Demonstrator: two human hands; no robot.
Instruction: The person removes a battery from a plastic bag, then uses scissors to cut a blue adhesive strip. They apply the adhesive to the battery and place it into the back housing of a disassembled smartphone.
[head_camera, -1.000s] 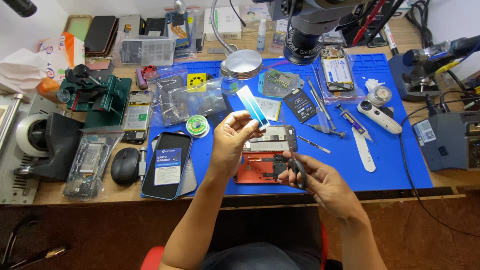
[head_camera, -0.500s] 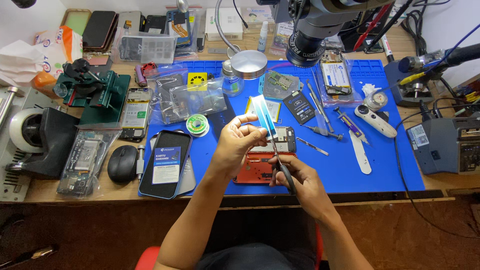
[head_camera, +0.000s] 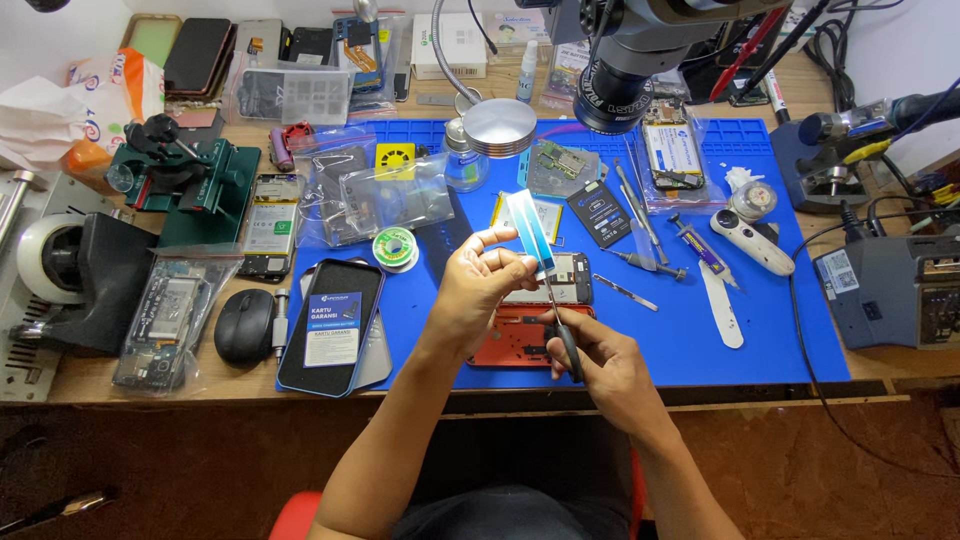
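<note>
On the blue silicone work mat (head_camera: 700, 350), near its front edge, the left hand (head_camera: 480, 290) pinches a pale blue adhesive strip (head_camera: 530, 232); the right hand (head_camera: 600, 365) grips black-handled tweezers (head_camera: 560, 325) at its lower end, peeling.

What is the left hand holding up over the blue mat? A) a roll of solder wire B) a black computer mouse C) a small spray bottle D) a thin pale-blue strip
D: the left hand pinches a thin pale-blue strip upright between its fingertips, above the opened phone on the blue mat, while the right hand brings the tweezers to the strip's lower end.
</note>
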